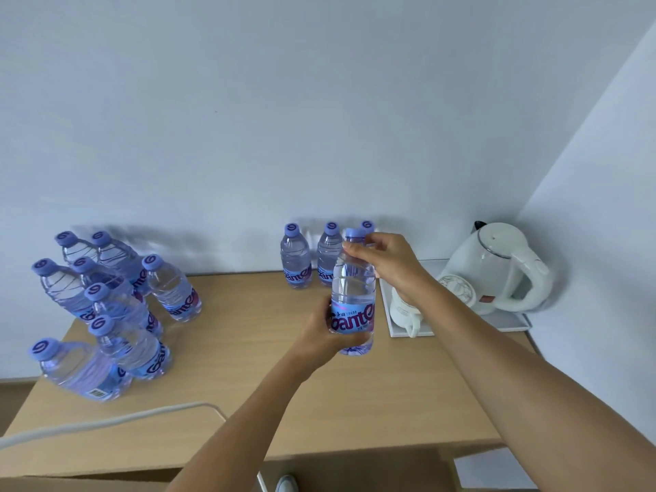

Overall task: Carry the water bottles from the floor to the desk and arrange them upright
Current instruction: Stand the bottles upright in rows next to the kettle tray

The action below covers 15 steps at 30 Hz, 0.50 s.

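Left hand [321,333] wraps bottle [353,296] base — right hand [387,259] pinches neck, upright above desk [248,349].

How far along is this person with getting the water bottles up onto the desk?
Well along, it seems. A cluster of bottles already stands on the desk at the left, and a row stands by the wall. One bottle is in hand: the left hand grips its base, the right hand its neck. The floor is mostly out of view, so what remains is unclear.
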### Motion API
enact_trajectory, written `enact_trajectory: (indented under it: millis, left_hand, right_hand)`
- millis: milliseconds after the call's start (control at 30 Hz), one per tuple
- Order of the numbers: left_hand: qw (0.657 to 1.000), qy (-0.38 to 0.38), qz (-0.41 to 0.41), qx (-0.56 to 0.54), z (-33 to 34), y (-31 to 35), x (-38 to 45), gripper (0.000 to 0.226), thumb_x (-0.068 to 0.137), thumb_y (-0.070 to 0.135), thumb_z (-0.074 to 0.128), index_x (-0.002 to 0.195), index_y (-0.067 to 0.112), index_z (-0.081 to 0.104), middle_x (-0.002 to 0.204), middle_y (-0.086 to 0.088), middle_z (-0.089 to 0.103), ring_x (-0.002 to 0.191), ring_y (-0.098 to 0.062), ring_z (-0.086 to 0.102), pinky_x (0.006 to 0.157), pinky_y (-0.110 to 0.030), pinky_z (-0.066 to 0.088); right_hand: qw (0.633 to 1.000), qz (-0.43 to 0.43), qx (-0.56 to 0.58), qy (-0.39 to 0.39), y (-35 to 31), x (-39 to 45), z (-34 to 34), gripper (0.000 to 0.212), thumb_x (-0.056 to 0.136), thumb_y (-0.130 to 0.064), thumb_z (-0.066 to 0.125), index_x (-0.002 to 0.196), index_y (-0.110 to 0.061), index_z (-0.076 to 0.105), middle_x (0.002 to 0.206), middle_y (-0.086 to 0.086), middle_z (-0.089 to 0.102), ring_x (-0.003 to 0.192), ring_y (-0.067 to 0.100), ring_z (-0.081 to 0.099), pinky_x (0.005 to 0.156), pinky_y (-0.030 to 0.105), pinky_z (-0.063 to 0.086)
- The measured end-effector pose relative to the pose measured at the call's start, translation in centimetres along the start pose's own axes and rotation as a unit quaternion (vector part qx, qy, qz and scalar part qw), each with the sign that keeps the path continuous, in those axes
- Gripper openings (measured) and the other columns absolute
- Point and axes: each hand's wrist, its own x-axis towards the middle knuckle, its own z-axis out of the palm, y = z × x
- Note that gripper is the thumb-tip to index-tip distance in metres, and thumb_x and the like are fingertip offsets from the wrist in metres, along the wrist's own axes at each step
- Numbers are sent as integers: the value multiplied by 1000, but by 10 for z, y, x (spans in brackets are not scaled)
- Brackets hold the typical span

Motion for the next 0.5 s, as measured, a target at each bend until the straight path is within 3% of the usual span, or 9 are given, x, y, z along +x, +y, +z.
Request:
enact_trajectory:
  millis: [100, 200, 267, 333, 400, 500]
  left_hand:
    - [1000, 14, -11, 25, 7, -6, 6, 46, 70, 9, 84, 104, 22, 56, 87, 15, 73, 75, 0, 69, 60, -14, 52]
    - [999, -11, -8, 38, 14, -13, 18, 20, 76, -1, 71, 86, 5, 55, 65, -17, 64, 53, -23, 55, 46, -30, 43]
    - [999, -12, -18, 42, 17, -19, 28, 26, 76, -1, 67, 92, -9, 47, 63, -31, 54, 51, -27, 46, 49, -34, 37]
    - [998, -12, -24, 62, 18, -28, 41, 30, 74, 0, 66, 93, -10, 45, 61, -31, 54, 51, -27, 46, 49, -37, 36]
    - [996, 21, -25, 86, 20, -41, 53, 36, 67, 3, 74, 94, 3, 51, 69, -20, 63, 57, -29, 56, 51, -41, 44]
    - [986, 100, -21, 131, 21, -54, 72, 61, 54, 10, 91, 103, 16, 56, 100, -7, 65, 89, -23, 65, 76, -41, 56]
  right_hand:
    - [1000, 3, 6, -4, 13, -3, -4, 25, 85, -22, 73, 106, -8, 71, 103, 22, 71, 96, 31, 71, 89, 40, 57]
    - [1000, -3, -28, -2, 26, -3, -6, 22, 87, -23, 71, 106, -12, 71, 95, 17, 70, 84, 19, 66, 79, 31, 52]
    - [997, -11, -76, 3, 36, 0, -7, 22, 90, -28, 67, 106, -13, 69, 84, 9, 61, 80, 15, 56, 77, 35, 47]
    - [995, -7, -102, -1, 45, 4, -9, 25, 92, -29, 64, 107, -10, 67, 87, 14, 61, 82, 19, 56, 82, 42, 48]
    - [994, -1, -113, -4, 54, 7, -10, 27, 93, -28, 63, 109, -8, 65, 102, 15, 67, 94, 23, 63, 91, 43, 48]
    - [992, 7, -129, -1, 66, 13, -12, 27, 92, -27, 64, 116, -12, 63, 113, 2, 69, 106, 15, 63, 94, 33, 49]
